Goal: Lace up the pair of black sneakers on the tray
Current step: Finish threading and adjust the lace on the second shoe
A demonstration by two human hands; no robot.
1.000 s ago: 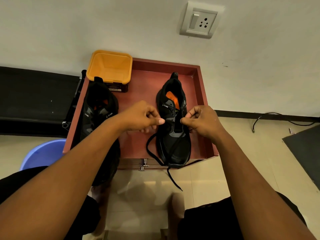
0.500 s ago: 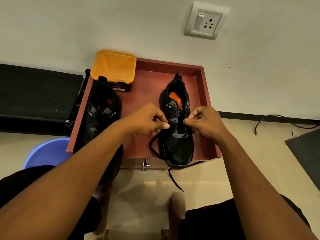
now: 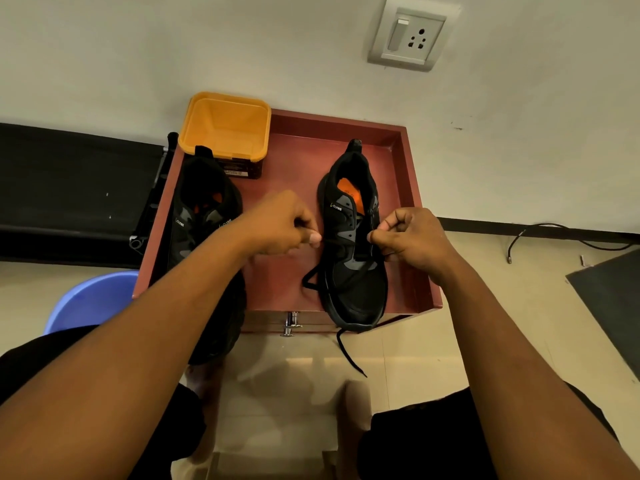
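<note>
Two black sneakers with orange insoles stand on a red-brown tray (image 3: 412,188), toes toward me. The right sneaker (image 3: 353,289) carries a black lace (image 3: 348,351); one loose end hangs over the tray's front edge, and a loop lies to the shoe's left. My left hand (image 3: 280,225) pinches the lace just left of the shoe's eyelets. My right hand (image 3: 412,237) pinches the lace at the shoe's right eyelets. The lace runs taut across the tongue between both hands. The left sneaker (image 3: 201,209) is partly hidden behind my left forearm.
An orange tub (image 3: 225,124) sits at the tray's back left corner. A blue basin (image 3: 90,299) is on the floor at the left. A black bench runs along the left wall. A cable and a dark mat lie on the floor at the right.
My hands have drawn apart sideways, the left one moving off the shoe to its left, pulling the lace tight across the tongue. The view has shifted slightly.
</note>
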